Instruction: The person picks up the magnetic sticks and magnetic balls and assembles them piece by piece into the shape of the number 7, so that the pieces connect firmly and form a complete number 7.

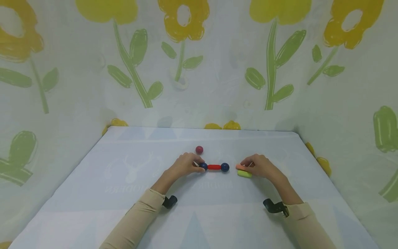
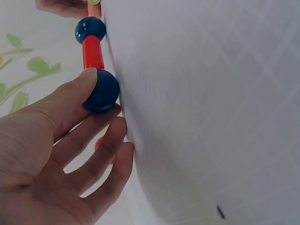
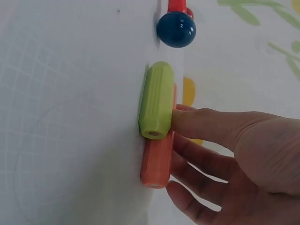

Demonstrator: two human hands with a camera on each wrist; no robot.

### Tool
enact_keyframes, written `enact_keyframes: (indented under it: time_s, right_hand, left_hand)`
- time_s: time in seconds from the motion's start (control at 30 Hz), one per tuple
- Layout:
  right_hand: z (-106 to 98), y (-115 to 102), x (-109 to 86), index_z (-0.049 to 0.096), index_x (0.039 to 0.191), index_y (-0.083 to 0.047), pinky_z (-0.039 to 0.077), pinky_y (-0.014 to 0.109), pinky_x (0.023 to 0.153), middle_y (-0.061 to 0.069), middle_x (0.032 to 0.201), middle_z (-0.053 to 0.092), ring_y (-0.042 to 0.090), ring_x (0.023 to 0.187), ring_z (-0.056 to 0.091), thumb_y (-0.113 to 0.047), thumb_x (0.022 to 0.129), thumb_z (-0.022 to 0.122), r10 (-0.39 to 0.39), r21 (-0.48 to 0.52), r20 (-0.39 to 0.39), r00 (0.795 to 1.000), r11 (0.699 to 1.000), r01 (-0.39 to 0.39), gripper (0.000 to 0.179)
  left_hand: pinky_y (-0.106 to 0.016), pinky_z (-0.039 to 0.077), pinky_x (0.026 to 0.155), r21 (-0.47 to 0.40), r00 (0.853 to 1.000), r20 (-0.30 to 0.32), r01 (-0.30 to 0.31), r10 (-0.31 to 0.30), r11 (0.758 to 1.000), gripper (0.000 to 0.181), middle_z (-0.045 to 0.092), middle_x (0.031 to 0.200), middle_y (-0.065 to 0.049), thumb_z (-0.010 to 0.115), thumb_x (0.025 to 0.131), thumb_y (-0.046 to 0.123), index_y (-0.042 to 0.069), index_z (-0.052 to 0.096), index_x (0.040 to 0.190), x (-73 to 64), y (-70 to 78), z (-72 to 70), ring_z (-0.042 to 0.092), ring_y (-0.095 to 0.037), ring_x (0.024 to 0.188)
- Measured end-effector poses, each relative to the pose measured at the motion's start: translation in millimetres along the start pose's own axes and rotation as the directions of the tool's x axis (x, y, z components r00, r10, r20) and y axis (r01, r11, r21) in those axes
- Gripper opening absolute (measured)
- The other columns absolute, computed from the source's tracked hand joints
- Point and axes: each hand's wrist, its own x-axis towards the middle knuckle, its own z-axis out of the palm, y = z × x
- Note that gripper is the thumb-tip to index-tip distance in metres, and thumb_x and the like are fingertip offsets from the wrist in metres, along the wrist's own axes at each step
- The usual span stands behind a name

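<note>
A white, faintly printed tabletop spreads out beneath two tan sleeves, and a black wrist device shows beside each cuff. Just beyond lies a yellow-green rod, right alongside an orange rod that the right hand pinches between thumb and fingers; whether the thumb also touches the yellow-green rod is hard to tell, since that rod covers part of the grip. The left hand pinches the left blue ball between thumb and fingertips, its other fingers loosely curled. From that ball a red rod runs crosswise, its long axis pointing toward the right hand, with the right blue ball at its far end, about midway between the hands. The orange rod lies roughly along this line, slightly slanted, its left end near the right blue ball but apart from it. Farther back, a red ball sits beyond the left fingertips, before a flower-printed wall covering.
</note>
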Motion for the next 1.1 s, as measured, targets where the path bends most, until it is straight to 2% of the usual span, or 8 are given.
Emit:
enact_keyframes:
  time_s: [0.43,1.1]
  right_hand:
    - [3.4,3.7,4.1,0.073,0.111,-0.005,0.055,0.038,0.079,0.008,0.101,0.073,0.017,0.084,0.061,-0.02,0.092,0.069,0.03,-0.086,-0.023,0.999,0.996,-0.032,0.025]
    - [5.8,1.2,3.4,0.072,0.113,-0.004,0.054,0.032,0.074,0.006,0.098,0.072,0.016,0.08,0.058,-0.021,0.093,0.068,0.035,-0.116,-0.038,0.999,0.993,-0.04,0.027]
  left_hand:
    - [-0.023,0.053,0.073,0.011,1.0,0.003,0.002,-0.002,1.0,0.034,0.076,0.1,0.002,0.08,0.081,0.025,0.015,0.074,0.114,0.6,1.4,-0.9,0.065,-0.009,0.083]
    - [-0.024,0.05,0.073,0.049,1.0,-0.005,0.006,-0.005,0.999,0.035,0.075,0.103,0.002,0.079,0.083,0.03,0.016,0.074,0.115,3.8,1.8,-2.2,0.059,-0.011,0.078]
